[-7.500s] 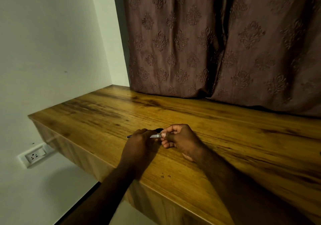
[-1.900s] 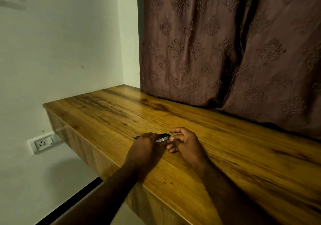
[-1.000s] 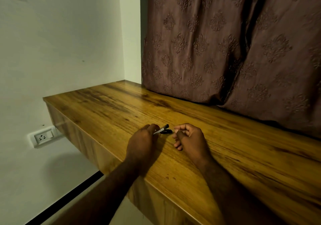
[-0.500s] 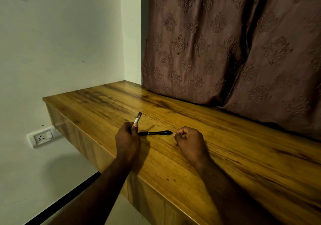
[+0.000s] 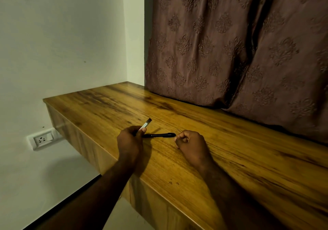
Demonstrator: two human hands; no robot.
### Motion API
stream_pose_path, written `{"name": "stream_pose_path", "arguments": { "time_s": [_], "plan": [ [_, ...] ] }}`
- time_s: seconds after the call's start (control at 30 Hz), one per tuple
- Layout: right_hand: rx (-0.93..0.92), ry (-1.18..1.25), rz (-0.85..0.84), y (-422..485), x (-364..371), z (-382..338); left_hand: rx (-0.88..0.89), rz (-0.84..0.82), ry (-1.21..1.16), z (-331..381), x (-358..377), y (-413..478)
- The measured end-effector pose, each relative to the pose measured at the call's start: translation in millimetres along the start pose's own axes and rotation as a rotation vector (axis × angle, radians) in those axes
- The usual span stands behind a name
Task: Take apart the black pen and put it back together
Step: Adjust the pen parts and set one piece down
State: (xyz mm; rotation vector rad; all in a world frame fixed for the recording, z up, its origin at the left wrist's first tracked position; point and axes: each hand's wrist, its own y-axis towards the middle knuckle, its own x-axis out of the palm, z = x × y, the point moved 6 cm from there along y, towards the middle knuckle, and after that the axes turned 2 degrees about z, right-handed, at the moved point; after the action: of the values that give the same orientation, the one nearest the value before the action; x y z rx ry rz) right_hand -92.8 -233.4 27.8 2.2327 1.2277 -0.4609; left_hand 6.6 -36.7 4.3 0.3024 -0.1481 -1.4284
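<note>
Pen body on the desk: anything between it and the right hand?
Nothing visible. The pen body lies on the desk, its end right beside the right hand; the left hand holds the other piece clear.

- Wall [image 5: 62,43]: plain, pale, off-white; a few small dark marks; faint smudge at top left.
- Corner: the side wall meets a narrow pale strip of back wall just left of the curtain.
- Curtain [image 5: 230,52]: brownish-mauve, embossed floral motifs, two panels with a dark fold between them; bottom hem rests on the worktop's back edge.
- Worktop [image 5: 230,149]: glossy wood grain, amber with dark streaks, thick front panel, left end butts against the wall.
- Socket [image 5: 42,139]: white plate, on the wall just below the worktop's left end.
- Dark strip [image 5: 62,205] runs along the foot of the wall.
- Light: dim, warm; soft shadow under the worktop.
</note>
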Motion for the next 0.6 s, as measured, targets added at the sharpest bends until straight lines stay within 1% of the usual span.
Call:
{"name": "stream_pose_path", "arguments": {
  "time_s": [0.1, 0.2, 0.33, 0.43, 0.5, 0.6],
  "plan": [
    [-0.001, -0.015, -0.001, -0.5, 0.2, 1.1, 0.015, 0.059, 0.012, 2.9, -9.2, 8.6],
    [-0.002, -0.024, -0.008, 0.1, 0.4, 2.6, 0.049, 0.080, 0.101, 5.3, -20.5, 25.0],
    [-0.001, -0.016, -0.018, 3.0, 3.2, 4.4, 0.110, -0.055, 0.327, 3.6, -18.3, 48.6],
    [0.001, -0.015, -0.016, 4.1, 4.1, 7.8, 0.249, -0.207, 0.477, 5.6, -7.8, 60.1],
    [-0.004, -0.015, -0.016, 4.9, 4.8, 8.7, 0.319, -0.273, 0.598, 3.5, -1.6, 65.8],
    [-0.010, -0.026, -0.015, 6.6, 5.9, 8.8, 0.276, -0.301, 0.705, -6.1, 5.8, 77.3]
  ]
}}
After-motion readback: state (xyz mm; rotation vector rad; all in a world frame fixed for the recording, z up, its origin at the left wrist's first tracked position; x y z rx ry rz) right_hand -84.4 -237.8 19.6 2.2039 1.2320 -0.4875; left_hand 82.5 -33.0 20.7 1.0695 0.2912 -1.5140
